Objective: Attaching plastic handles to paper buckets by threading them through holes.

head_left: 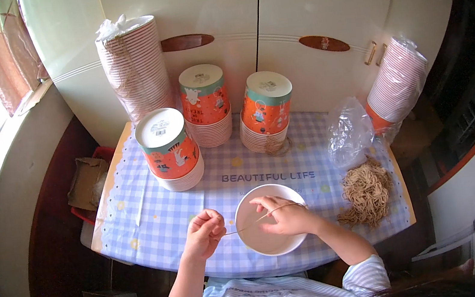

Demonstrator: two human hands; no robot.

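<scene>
- Against the cupboard doors at the far left corner of the table [137,211]: a tall sleeve of stacked paper cups [133,66], wrapped in clear plastic.
- Near the left edge: a stack of upside-down orange cups [169,149] with a white bottom on top.
- Behind it, along the far edge: two more orange stacks [205,101] [265,111], well apart from the hands.
- Near the front edge, left hand [204,233]: fingers curled together, pinched on one end of a thin tan string [248,223].
- Just beside it, at the front edge: a white paper cup [262,239], mouth up, with the string stretched over its rim.
- Right hand [288,217]: resting on the cup, fingertips closed on the other end of the string.
- Toward the right edge: a loose heap of tan strings [368,191], with a crumpled clear plastic bag [349,131] behind it.
- Past the far right corner: another wrapped sleeve of cups [395,84], tilted against the cupboard.
</scene>
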